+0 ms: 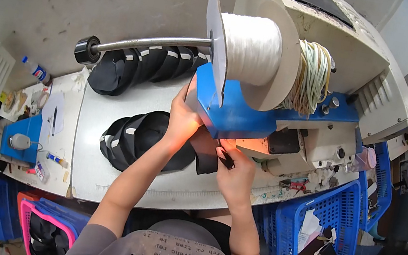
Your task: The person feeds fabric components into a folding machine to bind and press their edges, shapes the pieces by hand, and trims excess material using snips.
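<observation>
My right hand point(235, 174) pinches the edge of a dark, flat shoe-upper-like piece point(206, 156) under the blue head of a machine point(233, 113). My left hand point(183, 118) is at the left side of that blue head, by the same piece; its fingers are partly hidden behind the head. Warm light falls on both hands. Beside my left forearm, a stack of black pieces with white tabs point(148, 137) lies on the pale worktop point(122, 187). Another row of such black pieces point(144, 65) lies farther back.
A large white spool point(250, 48) on a metal rod hangs over the machine, beside coiled cord point(311, 78). Blue baskets point(289, 230) stand at the right below the table edge. A pink-rimmed basket point(25, 211) stands lower left. A bottle point(37, 69) and a pen point(54, 120) lie left.
</observation>
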The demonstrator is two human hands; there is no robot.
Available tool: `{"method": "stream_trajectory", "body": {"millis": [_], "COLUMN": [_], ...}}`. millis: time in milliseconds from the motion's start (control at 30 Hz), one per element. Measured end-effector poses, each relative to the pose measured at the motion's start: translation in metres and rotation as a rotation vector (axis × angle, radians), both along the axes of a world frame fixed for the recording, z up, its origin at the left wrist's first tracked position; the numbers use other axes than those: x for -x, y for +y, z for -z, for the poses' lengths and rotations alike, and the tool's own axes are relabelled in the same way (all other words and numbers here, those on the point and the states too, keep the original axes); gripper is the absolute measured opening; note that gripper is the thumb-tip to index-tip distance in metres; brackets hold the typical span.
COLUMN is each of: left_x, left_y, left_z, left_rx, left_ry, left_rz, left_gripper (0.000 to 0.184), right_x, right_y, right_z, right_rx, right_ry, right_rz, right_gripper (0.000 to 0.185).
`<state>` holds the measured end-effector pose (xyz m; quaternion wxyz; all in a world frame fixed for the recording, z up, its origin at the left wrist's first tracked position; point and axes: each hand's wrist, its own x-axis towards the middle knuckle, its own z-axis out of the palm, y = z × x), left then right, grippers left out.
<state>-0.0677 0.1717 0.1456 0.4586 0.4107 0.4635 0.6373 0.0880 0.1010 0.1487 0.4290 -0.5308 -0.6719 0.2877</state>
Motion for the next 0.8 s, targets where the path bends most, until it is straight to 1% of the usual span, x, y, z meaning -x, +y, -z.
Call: {"method": "stream_trajectory", "body": {"millis": [33,100,200,300,400,500,600,700,800], "left_x": [0.0,0.001,-0.004,-0.003,-0.003,-0.002,-0.008,-0.002,0.003], "left_y": [0.001,0.004,0.006,0.013,0.019,0.02,0.014,0.028,0.037], "left_z": [0.001,0.004,0.002,0.002,0.007,-0.005,-0.026,-0.008,0.005], "left_rx": [-0.003,-0.05,-0.114,-0.09,-0.119,-0.042,0.073,-0.006,-0.09], "left_ry": [0.015,0.069,0.025,0.157,0.076,0.313,0.238,0.326,0.441], "left_rz": [0.003,0.013,-0.027,-0.046,-0.029,-0.051,-0.071,-0.026,-0.011], "left_gripper": [0.061,0.059,0.056,0.053,0.05,0.044,0.035,0.028,0.026], "right_x": [0.0,0.0,0.0,-0.001,-0.003,-0.001,0.001,0.003,0.002], "right_y": [0.0,0.0,0.001,0.002,0.001,0.002,0.003,0.005,0.01], "right_z": [-0.001,-0.006,-0.003,-0.006,-0.004,-0.004,-0.004,-0.012,-0.01], "right_rx": [0.006,0.013,-0.013,-0.007,-0.031,-0.017,-0.06,-0.067,-0.068], "right_ry": [0.004,0.018,-0.029,-0.061,-0.052,-0.036,-0.07,-0.139,-0.188], "right_rz": [-0.001,0.005,0.027,0.036,0.006,0.002,-0.003,0.012,0.013], "right_gripper": [0.028,0.027,0.026,0.032,0.039,0.045,0.042,0.039,0.035]}}
